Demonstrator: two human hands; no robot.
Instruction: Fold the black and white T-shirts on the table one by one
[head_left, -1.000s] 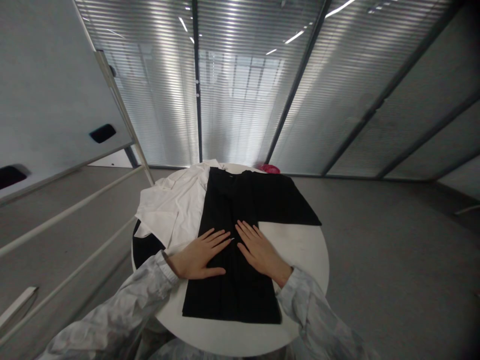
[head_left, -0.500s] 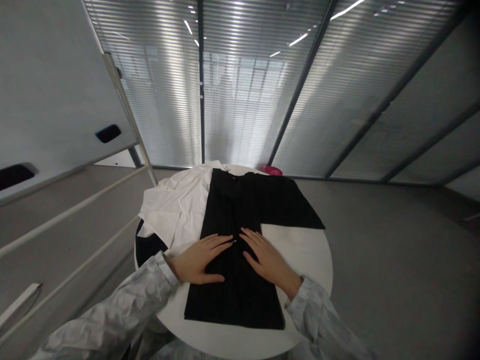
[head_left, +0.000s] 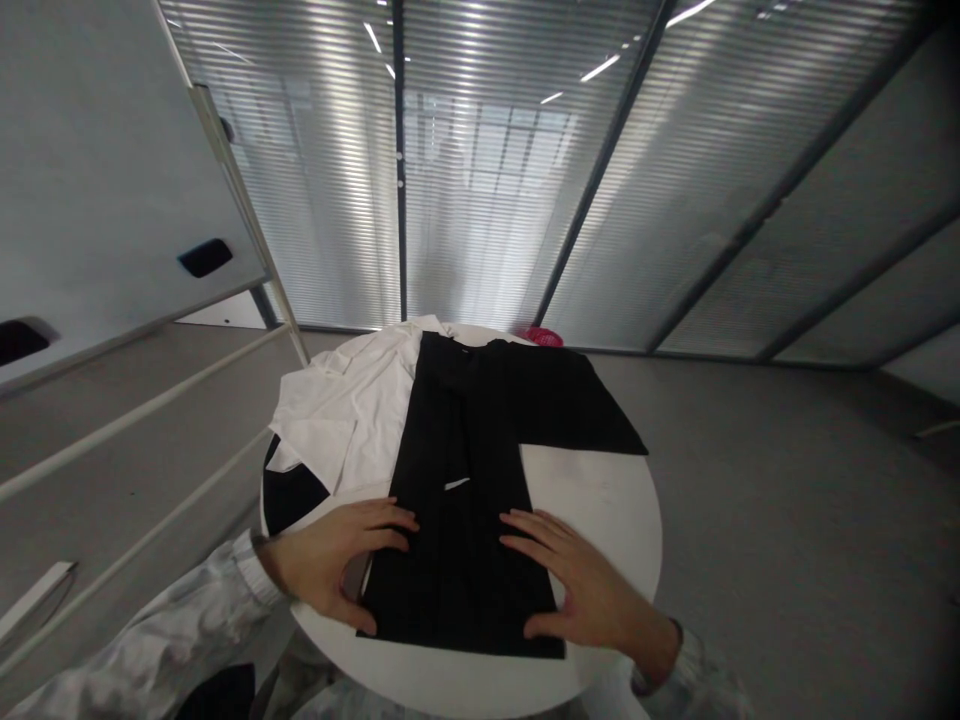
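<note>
A black shirt [head_left: 465, 480] lies flat on a round white table [head_left: 600, 500], its left half folded in and its right sleeve spread out. My left hand [head_left: 337, 560] rests open on the shirt's lower left edge, fingers spread, thumb near the hem corner. My right hand [head_left: 577, 590] lies open and flat at the lower right corner of the shirt, half on the cloth, half on the table. A small white mark [head_left: 456, 484] shows on the black cloth between and beyond the hands.
A white garment [head_left: 345, 410] lies crumpled on the table's left side, partly under the black shirt. A pink object [head_left: 541, 337] sits at the table's far edge. A whiteboard stand [head_left: 247, 230] rises at the left; glass walls with blinds stand behind.
Both hands slid apart and toward me, from the shirt's middle to its lower left and right edges. The white mark, covered before, now shows.
</note>
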